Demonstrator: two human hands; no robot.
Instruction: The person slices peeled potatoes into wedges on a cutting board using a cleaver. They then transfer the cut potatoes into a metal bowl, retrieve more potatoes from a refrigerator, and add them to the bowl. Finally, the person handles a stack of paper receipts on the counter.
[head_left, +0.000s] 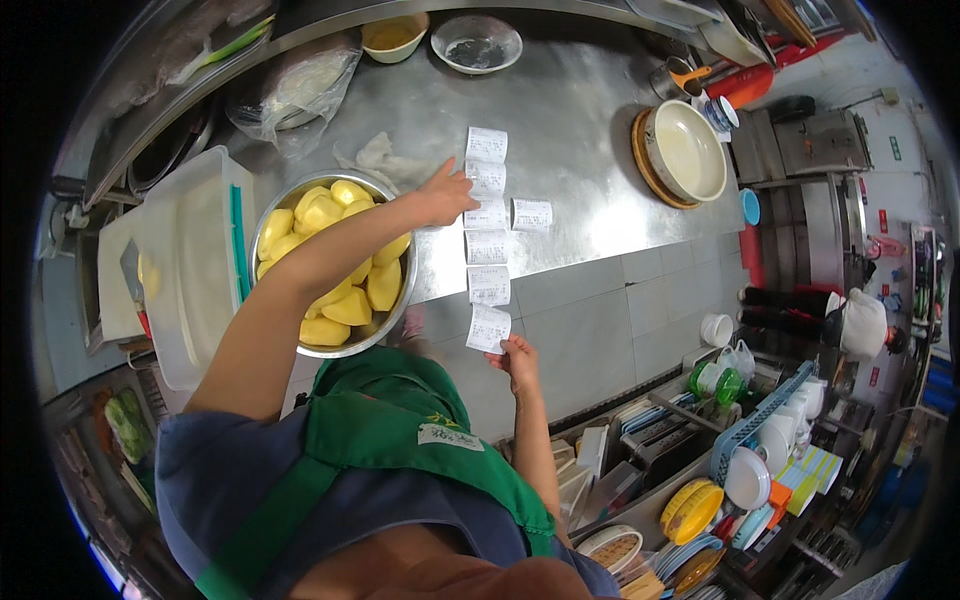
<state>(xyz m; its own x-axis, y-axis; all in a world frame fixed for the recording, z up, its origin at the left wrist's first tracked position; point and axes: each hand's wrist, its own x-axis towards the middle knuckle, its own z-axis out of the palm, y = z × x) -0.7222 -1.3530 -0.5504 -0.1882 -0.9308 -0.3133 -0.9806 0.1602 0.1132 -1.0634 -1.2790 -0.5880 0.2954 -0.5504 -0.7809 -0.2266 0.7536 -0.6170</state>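
Note:
A long row of printed paper slips (486, 247), apparently one strip, lies on the steel table and extends past its front edge. My left hand (448, 196) reaches over a steel bowl (411, 300) of peeled potatoes (347, 307), its fingers apart and touching the slips' left side. Pinched between the thumb and fingers of my right hand (517, 364) is the lowest slip, off the table. One separate slip (532, 215) lies to the right of the row. A crumpled whitish cloth (382, 159) rests behind the bowl, beside my left hand.
A clear plastic bin (191, 270) stands left of the bowl. Farther back are a bagged item (300, 94) and two bowls (476, 45). A large cream dish (686, 150) is at the right. Shelves of dishes (690, 510) stand lower right; another person (855, 322) stands farther off.

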